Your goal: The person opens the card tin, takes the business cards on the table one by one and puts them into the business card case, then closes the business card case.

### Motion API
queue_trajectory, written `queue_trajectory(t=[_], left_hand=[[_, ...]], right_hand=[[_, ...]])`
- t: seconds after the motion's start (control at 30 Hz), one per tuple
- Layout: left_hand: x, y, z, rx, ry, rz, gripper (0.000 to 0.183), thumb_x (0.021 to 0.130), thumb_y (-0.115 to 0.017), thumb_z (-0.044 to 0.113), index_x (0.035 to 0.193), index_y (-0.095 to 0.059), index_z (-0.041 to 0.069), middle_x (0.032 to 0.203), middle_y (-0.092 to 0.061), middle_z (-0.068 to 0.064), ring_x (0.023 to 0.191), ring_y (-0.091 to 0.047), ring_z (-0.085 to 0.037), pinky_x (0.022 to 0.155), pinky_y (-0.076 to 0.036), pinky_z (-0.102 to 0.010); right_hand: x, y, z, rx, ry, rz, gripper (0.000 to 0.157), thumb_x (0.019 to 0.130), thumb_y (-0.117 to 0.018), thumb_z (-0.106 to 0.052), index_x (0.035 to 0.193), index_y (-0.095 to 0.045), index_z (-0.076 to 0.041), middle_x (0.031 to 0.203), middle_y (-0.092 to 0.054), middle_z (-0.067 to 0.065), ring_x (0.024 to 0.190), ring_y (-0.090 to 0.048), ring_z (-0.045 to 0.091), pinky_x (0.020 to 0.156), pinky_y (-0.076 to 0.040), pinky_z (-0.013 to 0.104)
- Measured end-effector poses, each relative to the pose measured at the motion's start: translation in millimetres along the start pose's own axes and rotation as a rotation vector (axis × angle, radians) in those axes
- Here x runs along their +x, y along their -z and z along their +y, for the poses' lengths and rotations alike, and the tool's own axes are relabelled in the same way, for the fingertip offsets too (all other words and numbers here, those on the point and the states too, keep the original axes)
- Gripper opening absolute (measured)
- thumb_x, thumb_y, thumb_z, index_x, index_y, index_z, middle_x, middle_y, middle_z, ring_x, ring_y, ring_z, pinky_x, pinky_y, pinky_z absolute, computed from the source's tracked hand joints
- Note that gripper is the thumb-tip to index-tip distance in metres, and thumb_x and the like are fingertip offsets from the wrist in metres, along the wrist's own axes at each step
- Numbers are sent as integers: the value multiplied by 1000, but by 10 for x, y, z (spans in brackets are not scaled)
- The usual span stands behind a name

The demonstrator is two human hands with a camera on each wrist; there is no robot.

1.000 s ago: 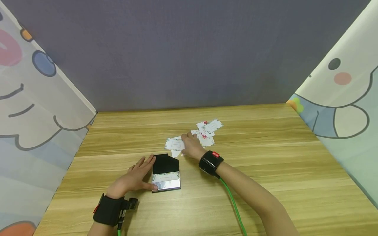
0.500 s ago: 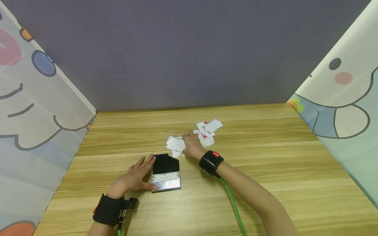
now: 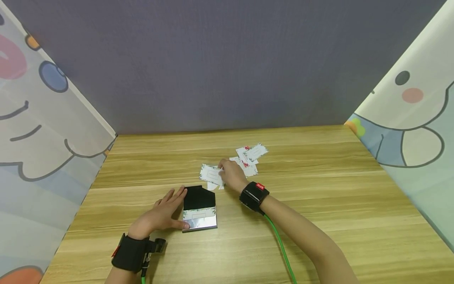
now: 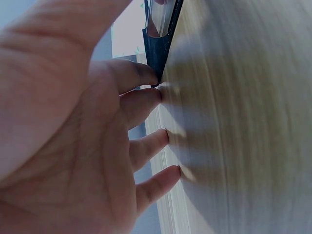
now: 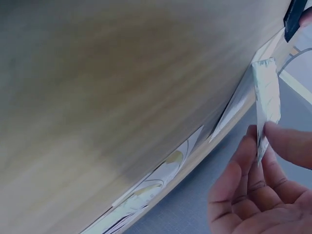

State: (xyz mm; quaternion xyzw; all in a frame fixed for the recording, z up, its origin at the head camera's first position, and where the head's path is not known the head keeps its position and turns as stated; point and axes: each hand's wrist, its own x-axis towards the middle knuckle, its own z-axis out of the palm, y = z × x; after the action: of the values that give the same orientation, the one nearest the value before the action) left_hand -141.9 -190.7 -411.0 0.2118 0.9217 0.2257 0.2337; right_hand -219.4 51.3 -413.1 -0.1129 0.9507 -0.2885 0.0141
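My left hand (image 3: 159, 215) lies with its fingers spread at the left side of a black card case (image 3: 200, 197). Its thumb rests on the case's shiny lower panel, and the fingertips touch the case's upper left edge and the table. A white card with a leafy border shows in the case's pocket. My right hand (image 3: 233, 175) pinches a white card (image 5: 267, 92) between thumb and fingers, which the right wrist view shows raised off the tabletop. Beneath that card, other white cards (image 3: 212, 186) lie on the table.
More printed cards (image 3: 250, 155), some with red flowers, lie overlapping beyond my right hand. A grey panel (image 3: 227, 71) rises at the back edge of the wooden table (image 3: 319, 189). A green cable (image 3: 281, 246) runs from the right wrist strap.
The pinched card has tilted and shifted slightly right over the cards beneath it. My right fingers have drawn in closer on its right end. My left hand and the case have stayed still.
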Motion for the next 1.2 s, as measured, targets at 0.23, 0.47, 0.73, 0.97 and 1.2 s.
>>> queue_trajectory(t=[0.23,0.47,0.73,0.97,1.2], left_hand=[[-8,9,1,-15,-4,3,106,69,-72,49,146,-16,4,153,-10,-17,137,-4,-46,99,-9,-71],[-5,-1,-14,-6,-9,5,106,69,-72,50,146,-16,4,153,-10,-17,137,-4,-46,98,-10,-71],[1,-14,-25,-1,-8,9,107,69,-72,51,147,-16,5,153,-10,-16,138,-4,-45,98,-11,-71],[9,-20,-32,12,-2,11,107,68,-71,52,147,-15,5,153,-10,-16,138,-5,-45,99,-11,-70],[10,-13,-22,-2,8,3,108,69,-71,52,146,-14,3,154,-9,-15,138,-4,-44,99,-10,-70]], right_hand=[[-18,33,-40,28,10,-11,14,87,-54,-1,96,-64,-4,87,-65,9,70,-57,16,58,-44,25],[-52,51,-77,93,19,-47,19,85,-51,4,96,-64,-3,85,-65,8,63,-51,12,53,-39,19],[-111,29,-156,86,78,-107,16,84,-53,3,94,-64,-3,79,-62,8,65,-50,12,58,-41,20],[-198,-2,-254,102,119,-175,14,86,-53,2,93,-63,-4,80,-62,6,69,-50,12,62,-43,23],[-256,-37,-321,127,106,-257,13,88,-52,1,92,-62,-4,77,-59,4,65,-48,11,58,-39,20]])
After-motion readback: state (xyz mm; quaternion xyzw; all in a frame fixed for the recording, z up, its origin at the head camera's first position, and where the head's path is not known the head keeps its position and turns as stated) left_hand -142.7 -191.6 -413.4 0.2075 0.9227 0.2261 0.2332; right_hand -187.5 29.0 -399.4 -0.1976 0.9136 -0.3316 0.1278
